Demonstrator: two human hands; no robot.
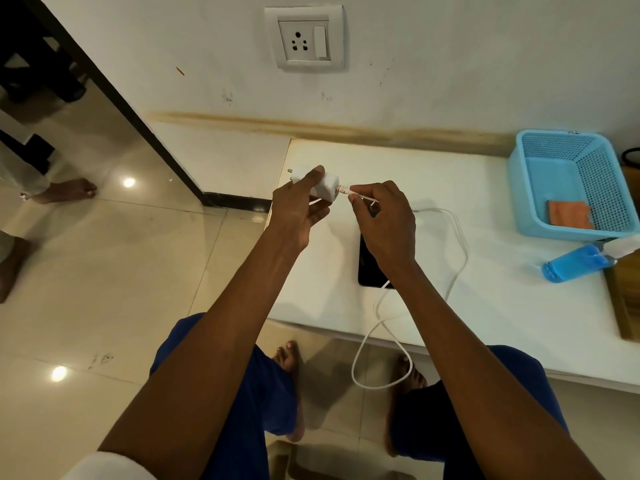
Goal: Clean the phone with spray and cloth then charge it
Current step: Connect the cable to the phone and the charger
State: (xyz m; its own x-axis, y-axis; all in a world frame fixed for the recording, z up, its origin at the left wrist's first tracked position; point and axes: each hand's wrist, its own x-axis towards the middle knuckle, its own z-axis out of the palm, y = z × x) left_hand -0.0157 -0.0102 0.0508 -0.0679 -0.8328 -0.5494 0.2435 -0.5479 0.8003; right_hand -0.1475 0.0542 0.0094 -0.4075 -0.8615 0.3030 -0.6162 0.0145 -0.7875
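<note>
Above the table (485,306), left hand (298,209) grips the light, rigid adapter (325,183); right hand (384,220) pinches the limp cable (459,251) by its stiff plug, seemingly half-seated. Phone (372,268) lies flat beneath.

White wall (450,64) behind, marked by a brownish stain band along the bench's (485,306) back edge. White three-pin socket plate with rocker switch (304,38) set high on that wall. Light blue perforated plastic basket (588,161) at the bench's far right corner. Glossy beige tiled floor (104,271) left, dark door frame (114,95) running diagonally, another person's bare feet (65,190) at left edge.
</note>
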